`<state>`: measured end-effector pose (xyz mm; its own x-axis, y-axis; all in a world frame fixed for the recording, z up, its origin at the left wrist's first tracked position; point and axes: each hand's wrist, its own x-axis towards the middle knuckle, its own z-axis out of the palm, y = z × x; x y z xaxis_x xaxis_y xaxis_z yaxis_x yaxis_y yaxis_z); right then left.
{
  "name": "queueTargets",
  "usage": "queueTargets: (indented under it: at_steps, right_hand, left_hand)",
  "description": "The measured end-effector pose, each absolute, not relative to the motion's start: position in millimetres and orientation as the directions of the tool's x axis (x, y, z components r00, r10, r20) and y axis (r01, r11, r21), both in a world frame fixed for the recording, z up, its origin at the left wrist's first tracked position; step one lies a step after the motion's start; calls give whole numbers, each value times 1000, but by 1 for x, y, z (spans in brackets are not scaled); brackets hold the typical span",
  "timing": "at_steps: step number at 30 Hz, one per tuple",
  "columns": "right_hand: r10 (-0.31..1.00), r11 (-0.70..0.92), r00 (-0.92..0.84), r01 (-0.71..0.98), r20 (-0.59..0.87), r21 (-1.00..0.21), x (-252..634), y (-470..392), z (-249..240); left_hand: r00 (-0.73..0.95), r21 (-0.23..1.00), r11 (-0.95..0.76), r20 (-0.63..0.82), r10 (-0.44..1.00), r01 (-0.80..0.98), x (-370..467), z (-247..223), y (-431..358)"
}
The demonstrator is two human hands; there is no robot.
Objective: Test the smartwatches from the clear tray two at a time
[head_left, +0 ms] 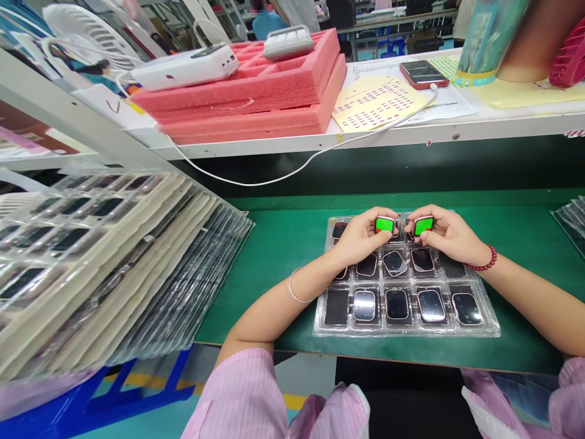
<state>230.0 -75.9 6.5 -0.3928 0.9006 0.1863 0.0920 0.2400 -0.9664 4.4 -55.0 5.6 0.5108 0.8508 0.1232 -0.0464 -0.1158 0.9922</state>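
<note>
My left hand (365,235) grips a smartwatch (384,225) whose screen glows green, the thumb at its lower edge. In my right hand (450,235) is a second smartwatch (423,225), also lit green, with the thumb against its lower part. Both watches are held apart from each other above the back of a clear plastic tray (406,331). Several dark-screened watches lie in the tray's compartments, among them a watch (397,304) in the front row. The front left compartment (337,306) holds no watch. My hands and forearms hide parts of the back rows.
Leaning stacks of trays (137,274) fill the left side. More clear trays (571,222) show at the right edge. A shelf above carries pink foam (247,110), a phone (424,74) and papers; a white cable (256,184) droops below it over the green tabletop (274,244).
</note>
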Motion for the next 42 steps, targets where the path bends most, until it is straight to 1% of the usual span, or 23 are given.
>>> queueTargets:
  at_steps: [11, 16, 19, 23, 28, 32, 37, 42]
  right_hand:
    - [893, 276, -396, 106, 214, -955, 230, -75, 2]
    - [895, 254, -404, 112, 189, -961, 231, -73, 1]
    - [893, 259, -402, 91, 202, -962, 230, -73, 1]
    - [898, 263, -391, 110, 202, -958, 229, -75, 0]
    - [886, 286, -416, 143, 205, -948, 229, -76, 1]
    - [888, 273, -417, 136, 195, -952, 229, -76, 2]
    - [895, 245, -416, 159, 160, -956, 231, -75, 0]
    - [883, 270, -430, 139, 188, -953, 230, -75, 0]
  left_hand:
    - [501, 991, -135, 128, 856, -22, 4, 4, -55]
    - [510, 996, -87, 75, 857, 0, 4, 2, -54]
    - [502, 995, -94, 97, 859, -31, 5, 2, -54]
    - [509, 993, -94, 117, 853, -70, 6, 0, -54]
    - [505, 994, -93, 110, 856, -58, 5, 1, -53]
    - [469, 995, -92, 101, 877, -40, 5, 2, -54]
    - [468, 996, -91, 93, 879, -27, 6, 4, -54]
    - [469, 996, -91, 77, 880, 7, 6, 6, -55]
